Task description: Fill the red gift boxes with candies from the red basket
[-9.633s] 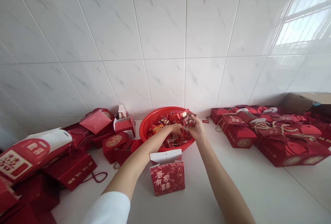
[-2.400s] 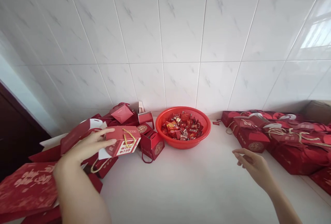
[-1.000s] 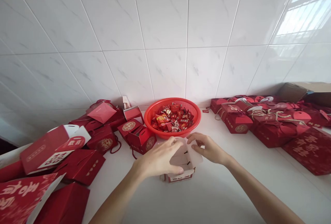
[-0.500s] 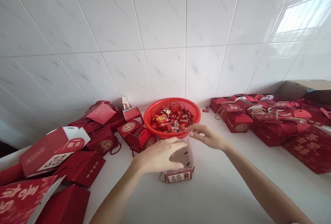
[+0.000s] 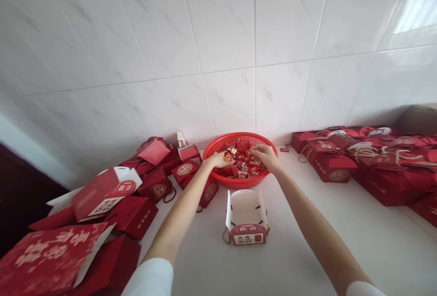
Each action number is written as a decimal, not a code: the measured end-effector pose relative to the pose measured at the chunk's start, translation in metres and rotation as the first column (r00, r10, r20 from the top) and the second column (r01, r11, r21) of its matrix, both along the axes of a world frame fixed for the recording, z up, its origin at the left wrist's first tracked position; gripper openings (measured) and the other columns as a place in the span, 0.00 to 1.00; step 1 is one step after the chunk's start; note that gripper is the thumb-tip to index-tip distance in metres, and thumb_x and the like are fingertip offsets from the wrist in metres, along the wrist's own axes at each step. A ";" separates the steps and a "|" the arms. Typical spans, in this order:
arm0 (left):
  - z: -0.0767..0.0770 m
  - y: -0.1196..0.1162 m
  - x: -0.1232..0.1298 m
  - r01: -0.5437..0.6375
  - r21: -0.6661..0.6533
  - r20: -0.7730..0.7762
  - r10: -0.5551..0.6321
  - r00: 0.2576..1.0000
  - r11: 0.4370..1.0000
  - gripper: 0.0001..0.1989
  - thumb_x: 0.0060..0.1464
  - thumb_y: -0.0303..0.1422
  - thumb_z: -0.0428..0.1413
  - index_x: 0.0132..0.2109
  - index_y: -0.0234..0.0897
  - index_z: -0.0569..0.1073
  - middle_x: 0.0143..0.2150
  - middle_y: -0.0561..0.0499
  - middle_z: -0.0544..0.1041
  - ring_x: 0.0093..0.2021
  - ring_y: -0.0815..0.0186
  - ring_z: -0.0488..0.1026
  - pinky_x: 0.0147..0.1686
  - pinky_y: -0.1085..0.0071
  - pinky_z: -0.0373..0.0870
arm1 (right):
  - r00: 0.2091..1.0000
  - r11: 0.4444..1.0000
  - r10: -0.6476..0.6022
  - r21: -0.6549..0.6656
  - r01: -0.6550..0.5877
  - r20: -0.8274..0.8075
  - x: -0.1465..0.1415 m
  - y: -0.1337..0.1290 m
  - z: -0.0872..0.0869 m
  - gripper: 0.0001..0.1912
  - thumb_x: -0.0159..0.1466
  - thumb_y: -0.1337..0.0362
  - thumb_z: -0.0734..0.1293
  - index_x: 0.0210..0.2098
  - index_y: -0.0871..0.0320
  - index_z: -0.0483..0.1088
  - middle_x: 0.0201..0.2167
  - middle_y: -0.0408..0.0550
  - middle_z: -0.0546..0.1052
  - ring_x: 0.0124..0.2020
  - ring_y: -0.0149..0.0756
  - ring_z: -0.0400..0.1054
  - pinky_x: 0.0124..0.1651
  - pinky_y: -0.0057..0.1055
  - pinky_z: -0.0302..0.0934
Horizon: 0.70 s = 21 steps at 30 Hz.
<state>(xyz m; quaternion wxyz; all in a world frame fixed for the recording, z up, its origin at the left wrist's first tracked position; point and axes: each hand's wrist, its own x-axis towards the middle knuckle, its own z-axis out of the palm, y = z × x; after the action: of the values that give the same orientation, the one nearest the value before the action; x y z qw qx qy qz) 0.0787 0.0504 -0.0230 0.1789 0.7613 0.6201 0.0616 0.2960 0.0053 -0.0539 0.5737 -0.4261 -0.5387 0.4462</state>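
Note:
A red plastic basket [image 5: 269, 174] holds a heap of wrapped candies [image 5: 243, 168] in red, gold and orange. My left hand [image 5: 218, 160] reaches over its left rim, fingers closed at an orange-wrapped candy, the fingertips partly hidden. Over the right side of the heap is my right hand [image 5: 265, 155], its fingers bent and slightly apart, with nothing visible between them. Between my forearms an open-topped red and white gift box [image 5: 247, 230] stands on the white counter [image 5: 211, 259]. Its white inside shows no contents, and rope handles hang at its sides.
Several red gift boxes [image 5: 131, 216] are piled on the left, with a large printed red bag or box [image 5: 48, 257] in front. More red boxes with rope handles [image 5: 332, 164] crowd the right. Behind the basket rises a tiled wall [image 5: 228, 100]. A small red packet [image 5: 284, 150] lies right of the basket.
Both hands have moved forward from above the open gift box into the candy basket. The gift box is now uncovered between the arms. The camera view has shifted slightly left.

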 end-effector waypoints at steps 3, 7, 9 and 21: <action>-0.015 0.008 0.006 -0.026 -0.032 0.036 0.027 0.999 0.999 0.30 0.27 0.43 0.72 0.41 0.35 0.78 0.56 0.29 0.77 0.58 0.33 0.72 0.52 0.55 0.70 | 0.999 0.999 0.036 -0.012 -0.036 0.030 0.001 0.004 -0.006 0.13 0.49 0.55 0.75 0.28 0.56 0.74 0.26 0.46 0.78 0.26 0.37 0.71 0.33 0.37 0.70; -0.020 0.012 0.006 0.022 -0.045 0.155 -0.015 0.988 0.999 0.25 0.27 0.37 0.72 0.37 0.37 0.77 0.49 0.38 0.81 0.53 0.41 0.75 0.49 0.58 0.72 | 0.999 1.000 0.026 0.002 -0.026 0.040 0.003 0.004 -0.008 0.13 0.51 0.54 0.74 0.29 0.55 0.74 0.29 0.46 0.79 0.29 0.38 0.73 0.38 0.39 0.72; -0.018 0.011 0.003 0.062 -0.045 0.233 -0.050 0.971 0.997 0.23 0.30 0.33 0.71 0.39 0.37 0.78 0.45 0.43 0.82 0.49 0.47 0.77 0.47 0.62 0.73 | 0.999 1.000 0.008 0.013 -0.008 0.035 0.003 0.003 -0.008 0.13 0.51 0.54 0.73 0.29 0.55 0.74 0.30 0.47 0.79 0.30 0.39 0.74 0.39 0.39 0.72; -0.003 -0.001 0.013 0.135 0.136 0.717 -0.191 0.670 0.982 0.31 0.31 0.21 0.64 0.49 0.38 0.78 0.54 0.48 0.79 0.54 0.56 0.75 0.57 0.62 0.69 | 0.995 0.993 -0.098 0.069 0.096 0.023 0.001 0.005 -0.014 0.13 0.53 0.55 0.71 0.33 0.55 0.73 0.38 0.49 0.80 0.43 0.44 0.75 0.48 0.42 0.71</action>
<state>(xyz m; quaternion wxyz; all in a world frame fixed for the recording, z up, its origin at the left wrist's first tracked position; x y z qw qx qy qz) 0.0917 0.0490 -0.0261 0.3874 0.7325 0.4254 0.3640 0.2971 0.0106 -0.0679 0.6015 -0.4380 -0.5397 0.3938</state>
